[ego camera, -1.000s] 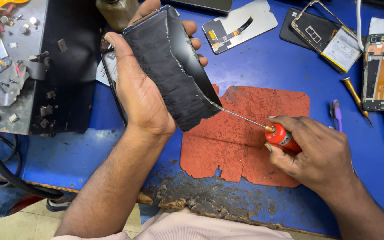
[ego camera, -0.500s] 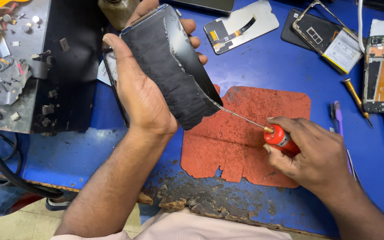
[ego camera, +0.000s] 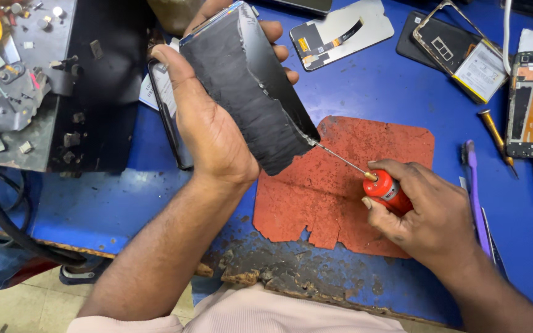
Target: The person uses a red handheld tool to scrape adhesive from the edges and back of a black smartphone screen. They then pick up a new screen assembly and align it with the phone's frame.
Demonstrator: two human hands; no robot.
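L hand grips black phone panel, tilted above red mat. R hand closed on red-handled pick, tip at panel's lower corner. Step: prying edge. Next needs steady, shallow push, I reckon.

Left hand raised, fingers clasped; right hand low, fist closed.

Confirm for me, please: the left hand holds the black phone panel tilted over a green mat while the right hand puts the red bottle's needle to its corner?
Not quite: the head view shows the mat is red, not green. The rest stands.
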